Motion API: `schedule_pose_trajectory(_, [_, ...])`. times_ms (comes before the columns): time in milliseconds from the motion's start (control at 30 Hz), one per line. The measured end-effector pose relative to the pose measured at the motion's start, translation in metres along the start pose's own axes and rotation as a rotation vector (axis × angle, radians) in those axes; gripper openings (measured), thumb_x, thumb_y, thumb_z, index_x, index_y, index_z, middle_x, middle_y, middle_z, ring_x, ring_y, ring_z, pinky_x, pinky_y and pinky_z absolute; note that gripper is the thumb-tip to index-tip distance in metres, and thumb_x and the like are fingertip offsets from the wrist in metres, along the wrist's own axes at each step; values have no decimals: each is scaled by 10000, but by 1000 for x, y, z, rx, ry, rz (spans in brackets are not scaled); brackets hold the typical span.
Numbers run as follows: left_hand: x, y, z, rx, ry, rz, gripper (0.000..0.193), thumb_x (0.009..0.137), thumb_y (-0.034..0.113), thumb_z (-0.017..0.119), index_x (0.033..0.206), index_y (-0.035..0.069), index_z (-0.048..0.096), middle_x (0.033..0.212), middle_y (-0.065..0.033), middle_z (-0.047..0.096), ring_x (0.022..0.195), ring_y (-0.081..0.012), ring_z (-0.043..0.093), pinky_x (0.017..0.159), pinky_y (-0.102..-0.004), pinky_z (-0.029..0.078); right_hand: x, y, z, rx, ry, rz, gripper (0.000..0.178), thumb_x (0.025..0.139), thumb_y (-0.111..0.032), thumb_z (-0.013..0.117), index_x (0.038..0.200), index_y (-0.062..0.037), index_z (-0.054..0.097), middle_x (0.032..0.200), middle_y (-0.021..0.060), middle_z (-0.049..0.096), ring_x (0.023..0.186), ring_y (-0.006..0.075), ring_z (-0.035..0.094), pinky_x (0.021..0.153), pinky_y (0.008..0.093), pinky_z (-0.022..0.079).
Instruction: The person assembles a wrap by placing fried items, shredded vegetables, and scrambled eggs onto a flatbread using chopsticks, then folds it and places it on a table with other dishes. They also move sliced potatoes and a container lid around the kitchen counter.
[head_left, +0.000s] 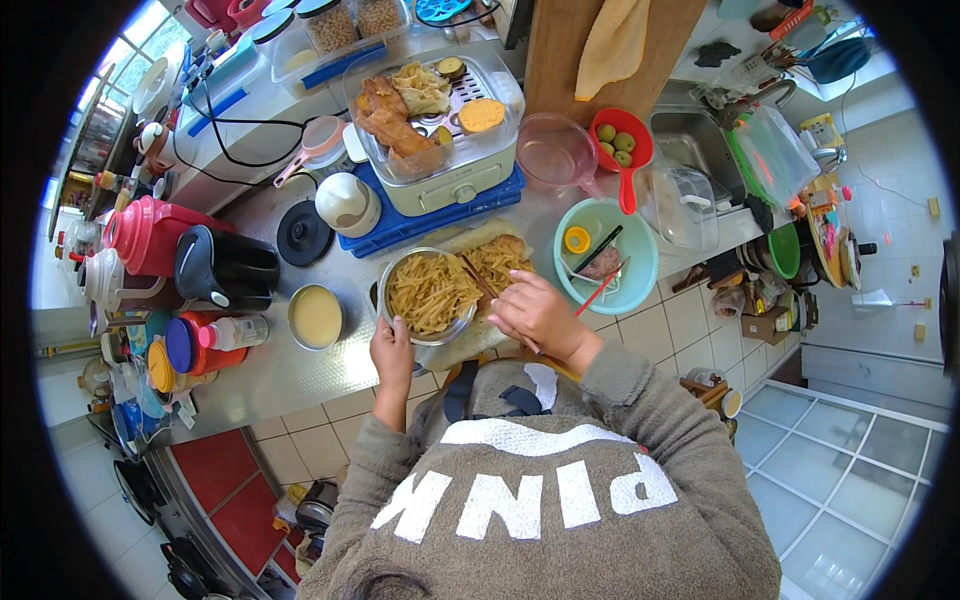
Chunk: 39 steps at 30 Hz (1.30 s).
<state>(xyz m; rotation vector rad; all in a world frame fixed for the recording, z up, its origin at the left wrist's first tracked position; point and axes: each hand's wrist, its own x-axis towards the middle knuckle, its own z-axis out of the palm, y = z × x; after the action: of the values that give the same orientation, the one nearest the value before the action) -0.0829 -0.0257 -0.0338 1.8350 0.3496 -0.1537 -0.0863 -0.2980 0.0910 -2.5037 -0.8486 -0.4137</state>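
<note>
A metal bowl [433, 338] of pale yellow-brown strips of food stands at the counter's front edge, and my left hand [392, 352] grips its near left rim. From the right, my right hand [543, 314] is closed around brown chopsticks [477, 274], which reach toward the bowl's right rim. Beside the bowl, a pile of similar strips [502, 258] lies on a light-coloured board [470, 238]. What kind of food the strips are I cannot tell. Left of my left hand sits a small metal bowl [316, 317] of pale yellow liquid.
Behind the bowl, a steamer [450, 190] with food stands on a blue tray [400, 228]. To the right are a mint basin [640, 232] holding minced meat and utensils, a red strainer [627, 190] with green fruit, and a pink basin [552, 150]. A black pitcher [225, 268] and jars crowd the left.
</note>
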Motion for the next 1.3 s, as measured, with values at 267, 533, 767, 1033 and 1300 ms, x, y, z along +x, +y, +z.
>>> schedule_pose_trajectory(267, [-9,-11,-35,-183,-11,-43,280,1029,126,465,1236,-34,564,993,-75,686,798,-85,597,699,-232,477,-8,15,9,250,207,277,124,904,-139,637,837,-35,640,804,120,667,775,306,640,864,436,515])
schedule_pose_trajectory(533, [-17,-11,-52,-239,36,-29,210,1032,143,470,1141,12,594,765,34,571,569,-19,395,487,-212,311,-4,-5,2,338,237,424,173,929,-149,593,845,-3,634,761,156,624,748,363,607,797,420,502])
schedule_pose_trajectory(767, [-15,5,-40,-381,-100,-46,268,1031,136,465,1221,-19,573,833,27,633,604,-27,490,517,-188,367,-33,-38,-20,502,387,789,290,1015,-197,501,907,24,655,815,146,659,782,274,668,748,344,518])
schedule_pose_trajectory(1033, [-14,28,9,-394,-162,-121,186,1029,169,458,1078,56,598,733,43,598,563,-23,489,496,-203,392,-70,-53,-27,550,444,902,340,1056,-243,420,1029,37,612,994,121,629,907,184,656,819,300,534])
schedule_pose_trajectory(1300, [-45,58,60,-405,-6,-60,160,1038,181,441,1001,83,562,735,28,576,550,-43,469,497,-212,386,-82,-71,-49,510,501,712,219,1010,-178,509,1075,18,582,986,161,613,907,317,634,808,372,503])
